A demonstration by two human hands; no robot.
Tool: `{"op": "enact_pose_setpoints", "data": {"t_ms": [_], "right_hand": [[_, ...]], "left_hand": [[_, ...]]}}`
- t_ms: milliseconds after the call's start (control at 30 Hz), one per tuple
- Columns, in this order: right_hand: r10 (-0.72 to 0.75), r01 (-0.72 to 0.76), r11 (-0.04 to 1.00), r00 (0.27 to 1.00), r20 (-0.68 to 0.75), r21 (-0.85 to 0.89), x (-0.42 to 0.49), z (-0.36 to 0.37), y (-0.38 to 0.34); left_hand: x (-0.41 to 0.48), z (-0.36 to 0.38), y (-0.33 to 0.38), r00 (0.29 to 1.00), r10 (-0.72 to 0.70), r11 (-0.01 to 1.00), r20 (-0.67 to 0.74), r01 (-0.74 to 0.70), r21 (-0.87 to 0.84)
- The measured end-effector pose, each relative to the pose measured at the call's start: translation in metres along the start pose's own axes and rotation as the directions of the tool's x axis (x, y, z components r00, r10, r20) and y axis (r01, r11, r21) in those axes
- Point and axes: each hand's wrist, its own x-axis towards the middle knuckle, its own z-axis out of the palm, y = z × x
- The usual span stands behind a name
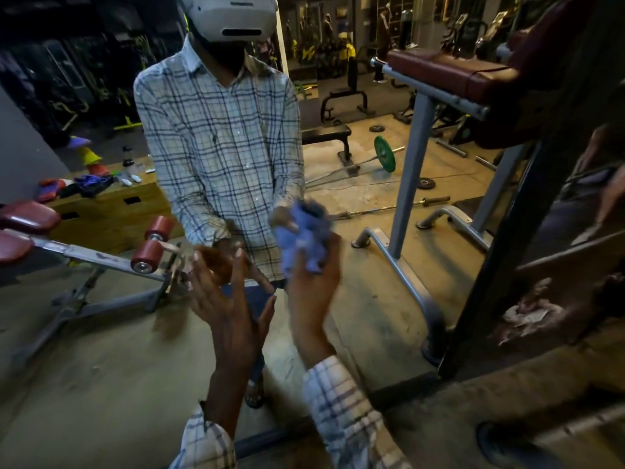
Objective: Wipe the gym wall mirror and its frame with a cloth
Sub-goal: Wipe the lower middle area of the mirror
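Where the right hand (311, 292) met the mirror (355, 184): fingers curled tight round a bunched blue cloth (304, 257).
Left hand (233, 319): fingers spread wide, held nothing, tips near the mirror.

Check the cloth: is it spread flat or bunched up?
Bunched up: the blue cloth sits as a crumpled wad gripped in the right hand, with no flat panel showing.

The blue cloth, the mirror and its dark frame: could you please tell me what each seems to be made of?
Blue cloth: soft fabric, perhaps microfibre, matte; it bunches into folds in the right hand.
Mirror: smooth, glossy glass; it reflects the person and the gym clearly.
Dark frame: possibly black-painted metal or wood with a dull finish; it is too dark to tell.
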Motion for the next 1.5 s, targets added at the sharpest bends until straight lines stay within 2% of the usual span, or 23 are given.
{"op": "enact_pose_setpoints", "data": {"t_ms": [67,133,233,333,400,467,500,567,600,700,733,767,833,900,967,1067,1133,1200,1233,1300,1367,1433,1500], "right_hand": [[-0.202,0.201,0.979,0.953,0.228,0.025,-0.001,0.027,-0.035],[-0.322,0.334,0.942,0.879,0.351,0.028,0.003,0.046,-0.065],[-0.385,0.433,0.899,0.854,0.35,-0.069,0.024,0.031,-0.049],[-0.467,0.51,0.835,0.855,0.224,-0.207,0.05,-0.018,-0.006],[-0.427,0.449,0.847,0.894,0.138,-0.284,0.069,-0.059,0.025],[-0.226,0.227,0.903,0.973,0.045,-0.366,0.079,-0.097,0.057],[-0.167,0.135,0.903,0.985,-0.044,-0.407,0.081,-0.111,0.074],[-0.127,0.001,0.9,0.957,-0.262,-0.435,0.076,-0.126,0.108],[-0.058,-0.101,0.905,0.933,-0.354,-0.414,0.073,-0.129,0.119],[0.235,-0.356,0.924,0.82,-0.521,-0.143,0.068,-0.125,0.134],[0.272,-0.362,0.929,0.803,-0.53,-0.072,0.064,-0.117,0.123],[0.247,-0.312,0.949,0.829,-0.502,-0.048,0.062,-0.106,0.109],[0.111,-0.144,0.988,0.922,-0.372,-0.061,0.057,-0.076,0.067],[-0.101,0.093,0.995,0.972,-0.213,-0.047,0.053,-0.042,0.025],[-0.241,0.239,0.97,0.97,-0.038,-0.046,0.055,-0.023,0.006],[-0.347,0.363,0.922,0.929,0.131,-0.133,0.062,-0.043,0.019],[-0.243,0.278,0.921,0.957,0.155,-0.273,0.066,-0.081,0.052],[0.008,0.003,0.93,1.0,0.029,-0.367,0.064,-0.121,0.087],[0.093,-0.114,0.93,0.993,-0.075,-0.349,0.064,-0.134,0.103],[0.189,-0.268,0.931,0.935,-0.299,-0.248,0.062,-0.147,0.121],[0.347,-0.41,0.909,0.841,-0.414,-0.072,0.068,-0.142,0.112],[0.333,-0.357,0.934,0.85,-0.409,0.018,0.085,-0.131,0.093],[0.244,-0.223,0.97,0.908,-0.34,0.1,0.102,-0.115,0.061]], "left_hand": [[0.004,-0.007,0.022,0.993,-0.116,0.985,0.002,0.116,-0.124],[0.014,-0.017,0.038,0.977,-0.21,0.959,0.029,0.212,-0.187],[0.006,-0.007,0.019,0.998,-0.06,0.996,-0.008,0.06,-0.068],[0.002,0.007,-0.003,0.999,-0.039,0.999,0.013,0.038,0.01],[0.001,0.011,-0.002,0.999,-0.05,0.999,0.017,0.05,0.02],[0.001,0.011,0.0,0.999,-0.052,0.998,0.004,0.052,0.032],[0.0,0.011,0.001,0.998,-0.057,0.997,0.001,0.057,0.044],[0.001,0.012,0.003,1.0,-0.029,0.996,-0.002,0.029,0.079],[0.002,0.012,0.006,1.0,-0.017,0.996,0.008,0.016,0.086],[0.006,0.008,0.013,0.999,0.013,0.998,0.036,-0.015,0.065],[0.007,0.008,0.015,0.999,0.021,0.998,0.036,-0.024,0.06],[0.009,0.008,0.018,0.999,0.036,0.998,0.033,-0.037,0.053],[0.011,0.007,0.024,0.998,0.057,0.998,0.039,-0.059,0.036],[0.015,0.009,0.03,0.996,0.072,0.997,0.046,-0.073,0.023],[0.019,0.013,0.034,0.996,0.069,0.997,0.053,-0.07,0.019],[0.021,0.016,0.041,0.998,0.057,0.998,0.038,-0.058,0.026],[0.021,0.017,0.043,0.998,0.053,0.998,0.038,-0.054,0.027],[0.019,0.018,0.046,0.998,0.051,0.999,0.042,-0.052,0.01],[0.019,0.019,0.047,0.998,0.052,0.999,0.042,-0.052,0.005],[0.018,0.023,0.054,0.997,0.048,0.999,0.055,-0.049,0.017],[0.018,0.026,0.063,0.997,0.052,0.998,0.049,-0.054,0.029],[0.019,0.027,0.073,0.997,0.065,0.998,0.038,-0.066,0.019],[0.022,0.029,0.079,0.997,0.078,0.997,0.022,-0.078,0.016]]}}
